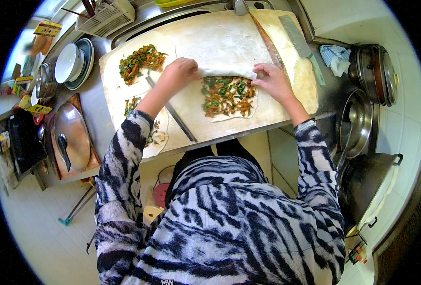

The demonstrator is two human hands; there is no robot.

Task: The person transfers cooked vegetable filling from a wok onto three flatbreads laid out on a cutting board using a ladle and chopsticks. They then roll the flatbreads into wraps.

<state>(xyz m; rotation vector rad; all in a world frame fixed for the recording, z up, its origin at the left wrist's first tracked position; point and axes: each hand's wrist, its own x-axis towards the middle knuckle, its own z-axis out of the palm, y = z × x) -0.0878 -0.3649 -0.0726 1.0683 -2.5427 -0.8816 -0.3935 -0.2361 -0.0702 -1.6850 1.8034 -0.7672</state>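
Observation:
A thin round of dough (229,114) lies on the floured wooden board (210,38), topped with chopped green and orange vegetable filling (228,95). Its far edge (227,72) is folded over into a roll. My left hand (179,73) grips the left end of that fold and my right hand (272,80) pinches the right end. Left of them, a second dough round with filling (141,61) lies flat, and a third dough round (155,140) sits at the board's near left corner, partly hidden by my left sleeve. A long dark stick (174,116) lies between the rounds.
A cleaver (296,40) rests at the board's right side, with a checked cloth (334,57) beyond it. Steel pots (374,73) and a pan (358,123) stand to the right. On the left are stacked bowls and plates (72,61) and a pot lid (70,137).

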